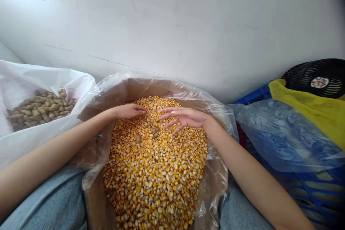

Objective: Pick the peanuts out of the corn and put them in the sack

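Note:
Yellow and white corn kernels (156, 172) fill a sack lined with clear plastic (215, 107), between the person's knees. Over the far left part of the corn is my left hand (131, 111), its fingers together and pointing right; whether they hold anything is hidden. My right hand (185, 118) hovers over the far right part with fingers spread and nothing in it. A gap separates the two hands. A few brown peanuts in the shell (155, 133) lie on the corn just below and between them.
At the left, a white sack (51, 73) holds many unshelled peanuts (43, 107). On the right stand blue crates (320, 190) with a clear plastic bag (285, 133), a yellow mesh cloth (318, 109) and a black fan (318, 77). A pale wall (172, 25) rises behind.

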The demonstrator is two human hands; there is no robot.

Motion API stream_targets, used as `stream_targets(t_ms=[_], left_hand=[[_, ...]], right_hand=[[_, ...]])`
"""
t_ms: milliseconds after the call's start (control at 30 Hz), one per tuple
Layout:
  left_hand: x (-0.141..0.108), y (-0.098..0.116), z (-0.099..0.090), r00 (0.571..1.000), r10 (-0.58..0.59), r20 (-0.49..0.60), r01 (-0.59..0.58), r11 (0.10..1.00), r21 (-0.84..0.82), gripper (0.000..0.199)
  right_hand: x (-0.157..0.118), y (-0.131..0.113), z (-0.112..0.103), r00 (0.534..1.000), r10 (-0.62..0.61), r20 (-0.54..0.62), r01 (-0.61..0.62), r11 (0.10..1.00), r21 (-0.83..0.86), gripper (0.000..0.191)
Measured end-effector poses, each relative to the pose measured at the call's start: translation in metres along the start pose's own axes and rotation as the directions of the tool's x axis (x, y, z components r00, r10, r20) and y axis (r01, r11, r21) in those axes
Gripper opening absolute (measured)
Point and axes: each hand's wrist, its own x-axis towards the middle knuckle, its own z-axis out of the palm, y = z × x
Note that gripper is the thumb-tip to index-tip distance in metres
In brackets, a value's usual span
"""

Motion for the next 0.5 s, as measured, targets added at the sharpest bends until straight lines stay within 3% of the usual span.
stream_targets(t_ms=[200,367,433,500], left_hand=[[0.003,-0.003,0.0,0.995,0.092,0.036,-0.094,0.994,0.049,0.041],[0.004,-0.003,0.001,0.979,0.19,0.076,-0.196,0.977,0.081,0.042],[0.003,-0.001,0.0,0.974,0.215,0.074,-0.223,0.967,0.124,0.041],[0.001,0.003,0.001,0.97,0.233,0.077,-0.243,0.95,0.194,0.038]], right_hand=[[-0.001,-0.006,0.005,0.997,0.072,-0.024,-0.072,0.997,0.032,0.042],[0.0,-0.005,0.005,0.995,0.039,-0.088,-0.056,0.978,-0.203,0.049],[0.003,0.002,0.0,0.977,-0.024,-0.213,-0.071,0.902,-0.427,0.048],[0.009,0.011,-0.005,0.903,-0.178,-0.392,-0.163,0.701,-0.694,0.046]])
